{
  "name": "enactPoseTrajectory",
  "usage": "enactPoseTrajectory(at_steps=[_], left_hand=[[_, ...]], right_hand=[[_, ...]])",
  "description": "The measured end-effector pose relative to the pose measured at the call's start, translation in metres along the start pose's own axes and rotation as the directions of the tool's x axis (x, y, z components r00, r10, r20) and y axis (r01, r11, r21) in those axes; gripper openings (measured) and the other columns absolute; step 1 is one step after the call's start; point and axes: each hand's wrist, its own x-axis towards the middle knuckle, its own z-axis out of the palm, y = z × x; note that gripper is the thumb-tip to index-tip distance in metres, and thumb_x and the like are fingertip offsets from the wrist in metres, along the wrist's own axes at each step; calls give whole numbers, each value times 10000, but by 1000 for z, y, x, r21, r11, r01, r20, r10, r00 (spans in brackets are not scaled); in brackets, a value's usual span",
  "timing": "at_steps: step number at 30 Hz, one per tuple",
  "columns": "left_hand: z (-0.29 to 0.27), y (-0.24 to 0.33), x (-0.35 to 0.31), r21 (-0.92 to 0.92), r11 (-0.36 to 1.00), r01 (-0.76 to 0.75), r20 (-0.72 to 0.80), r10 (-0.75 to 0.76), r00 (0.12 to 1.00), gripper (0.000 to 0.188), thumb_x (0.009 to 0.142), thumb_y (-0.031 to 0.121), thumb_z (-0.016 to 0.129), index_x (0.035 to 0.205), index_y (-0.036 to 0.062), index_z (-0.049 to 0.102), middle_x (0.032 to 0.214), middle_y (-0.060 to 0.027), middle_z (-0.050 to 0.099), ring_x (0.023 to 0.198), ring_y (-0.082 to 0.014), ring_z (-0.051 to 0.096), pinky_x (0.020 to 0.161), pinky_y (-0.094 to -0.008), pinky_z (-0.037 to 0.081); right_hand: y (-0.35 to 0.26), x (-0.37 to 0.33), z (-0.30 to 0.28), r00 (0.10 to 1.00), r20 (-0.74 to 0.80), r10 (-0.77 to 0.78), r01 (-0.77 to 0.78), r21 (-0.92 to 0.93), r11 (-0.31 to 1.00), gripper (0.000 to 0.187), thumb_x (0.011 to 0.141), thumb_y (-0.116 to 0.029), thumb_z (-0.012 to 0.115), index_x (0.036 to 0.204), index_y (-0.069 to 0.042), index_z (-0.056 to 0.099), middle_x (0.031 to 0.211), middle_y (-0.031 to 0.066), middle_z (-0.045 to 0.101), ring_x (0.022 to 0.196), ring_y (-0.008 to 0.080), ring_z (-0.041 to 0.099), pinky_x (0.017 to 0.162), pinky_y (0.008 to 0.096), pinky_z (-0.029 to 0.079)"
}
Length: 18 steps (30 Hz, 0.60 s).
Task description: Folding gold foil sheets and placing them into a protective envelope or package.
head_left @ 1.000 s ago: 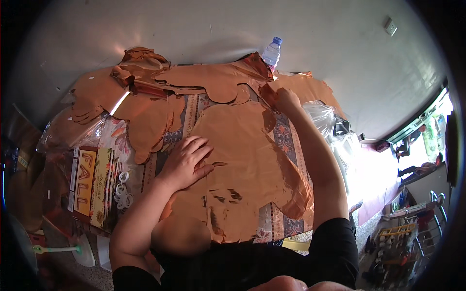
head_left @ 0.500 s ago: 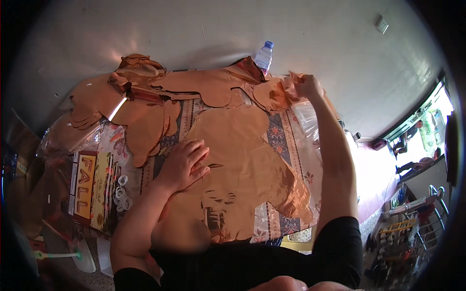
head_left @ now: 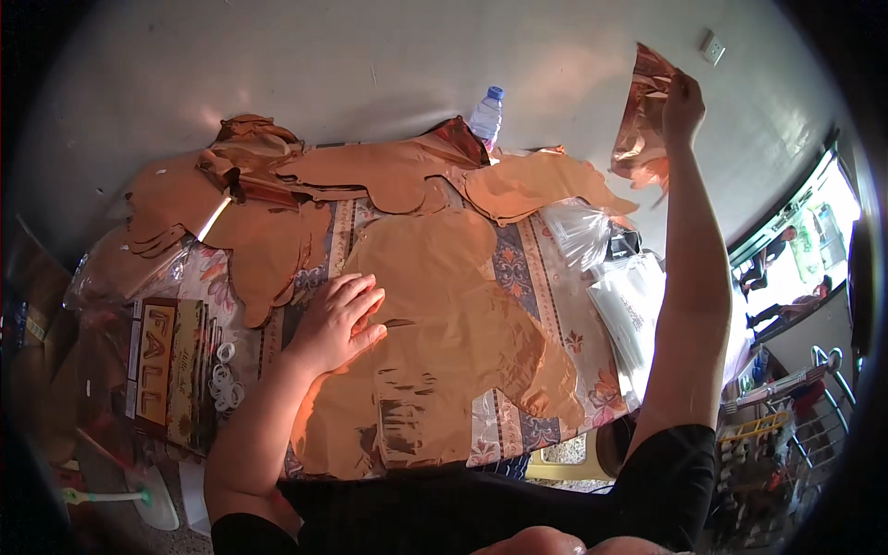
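A large flat copper-coloured foil balloon (head_left: 444, 296), uninflated and curvy in outline, lies across the middle of the table. On its left part rests my left hand (head_left: 338, 319), palm down with fingers stretched out, gripping nothing. Up at the right, in front of the wall, my right hand (head_left: 684, 111) pinches a shiny copper foil balloon (head_left: 641, 120), which hangs from the fingers. Behind the large one, a row of overlapping foil balloons (head_left: 361, 171) spreads along the wall. A stack of similar ones (head_left: 264, 250) lies at the left.
A water bottle with a blue cap (head_left: 487, 118) stands against the wall. Clear plastic bags (head_left: 629, 296) lie at the table's right. Decorated flat packets (head_left: 171, 370) and white rings (head_left: 227, 381) sit at the left. A metal rack (head_left: 777, 435) stands on the right.
My right hand has risen up and to the right from the back row, lifting a foil balloon off the table. Plastic bags now show at the right. My left hand stays on the large balloon.
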Motion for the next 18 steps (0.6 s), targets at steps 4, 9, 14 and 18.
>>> enactPoseTrajectory(at_steps=[4, 9, 14, 18], left_hand=[[0, 3, -2, -16, 1000, 4, -8, -4, 1000, 479, 840, 314, 688, 1232, 56, 596, 1336, -114, 517, 1260, -300, 460, 1054, -416, 383], [6, -1, -8, -31, 1000, 5, -21, -5, 1000, 462, 853, 322, 669, 1222, 54, 600, 1332, -118, 519, 1263, -299, 457, 1052, -421, 378], [7, -4, -7, -11, 1000, -14, -30, 14, 999, 462, 852, 339, 660, 1211, 50, 615, 1333, -125, 523, 1264, -301, 457, 1049, -423, 375], [6, -5, -8, -20, 1000, 5, -13, -5, 1000, 471, 876, 356, 642, 1226, 43, 609, 1331, -134, 524, 1265, -306, 455, 1058, -421, 368]], right_hand=[[-57, 5, -15, 970, 244, -16, -54, 276, 960, 229, 942, -217, 616, 1043, -18, 667, 876, 64, 703, 822, 138, 661, 734, 280, 508], [-161, -59, -33, 829, 556, -55, -228, 426, 876, 191, 943, -100, 593, 1075, 31, 633, 967, 79, 686, 937, 123, 649, 832, 259, 514], [-201, -120, -59, 740, 660, -126, -282, 475, 834, 144, 950, 12, 517, 1055, 36, 613, 1055, 94, 683, 996, 130, 621, 900, 265, 493], [-234, -186, -101, 590, 790, -165, -361, 442, 821, 170, 918, 77, 486, 1022, 6, 601, 1107, 152, 681, 1045, 191, 632, 925, 298, 486]])
